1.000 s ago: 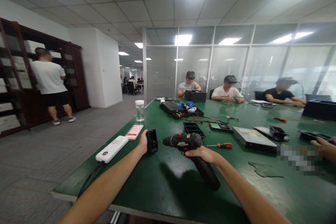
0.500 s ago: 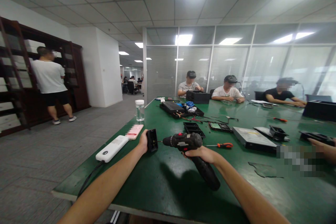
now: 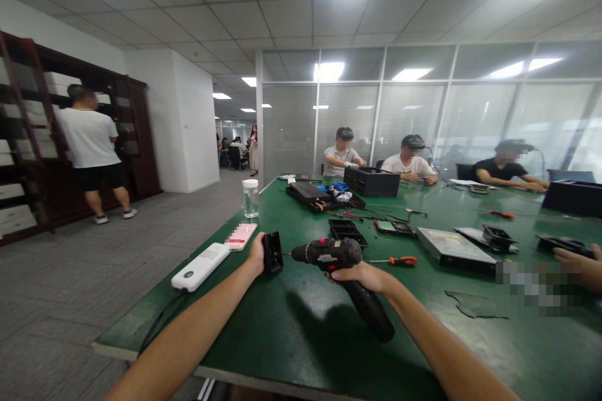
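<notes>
A small black plastic frame (image 3: 273, 252) stands on edge over the green table (image 3: 244, 319), its open side turned to the right. My left hand (image 3: 256, 254) grips its left side. A black cordless drill (image 3: 329, 253) with red details lies level in my right hand (image 3: 360, 277), whose fingers wrap round the handle. The drill's thin bit points left and reaches into or against the frame; the exact contact is too small to tell. An orange-handled screwdriver (image 3: 402, 260) lies just behind the drill's rear end.
Left of my hands are a white power bank (image 3: 200, 267) with a cable, a pink phone (image 3: 242, 236) and a clear jar (image 3: 251, 199). Beyond the drill lie a black tray (image 3: 348, 232) and a silver drive (image 3: 454, 249). Another person's hand (image 3: 580, 266) is at the right.
Across the table, a person's black box has moved to the right and turned. Another person has come into view in the far doorway. My hands, the drill and the frame look unmoved.
</notes>
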The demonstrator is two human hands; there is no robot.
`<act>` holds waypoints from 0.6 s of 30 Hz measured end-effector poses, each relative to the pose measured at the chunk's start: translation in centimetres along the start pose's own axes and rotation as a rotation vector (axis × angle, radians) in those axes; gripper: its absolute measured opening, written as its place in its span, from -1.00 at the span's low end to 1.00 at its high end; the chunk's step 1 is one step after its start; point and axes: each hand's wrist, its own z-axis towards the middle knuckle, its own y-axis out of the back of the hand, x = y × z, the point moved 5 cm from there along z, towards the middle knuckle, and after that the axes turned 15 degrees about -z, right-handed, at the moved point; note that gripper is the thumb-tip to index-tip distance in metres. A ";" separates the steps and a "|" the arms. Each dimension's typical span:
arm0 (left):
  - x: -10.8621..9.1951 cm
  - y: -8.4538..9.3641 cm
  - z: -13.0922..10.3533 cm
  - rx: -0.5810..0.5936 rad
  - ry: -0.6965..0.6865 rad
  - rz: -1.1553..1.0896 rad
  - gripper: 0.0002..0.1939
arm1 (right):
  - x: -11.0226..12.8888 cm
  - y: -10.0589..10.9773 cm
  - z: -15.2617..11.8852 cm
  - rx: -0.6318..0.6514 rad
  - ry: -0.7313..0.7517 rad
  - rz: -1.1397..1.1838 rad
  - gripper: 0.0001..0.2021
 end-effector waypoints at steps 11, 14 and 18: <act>0.0 0.0 0.4 0.044 -0.018 0.056 -0.74 | -0.2 -0.1 0.0 -0.004 -0.008 0.033 -0.69; 0.0 0.0 0.3 0.051 -0.020 0.048 -0.73 | 0.3 -0.1 0.0 -0.010 0.008 0.041 -0.70; 0.1 0.1 0.3 0.045 -0.004 0.022 -0.74 | 0.7 -0.1 -0.1 -0.014 0.012 0.055 -0.71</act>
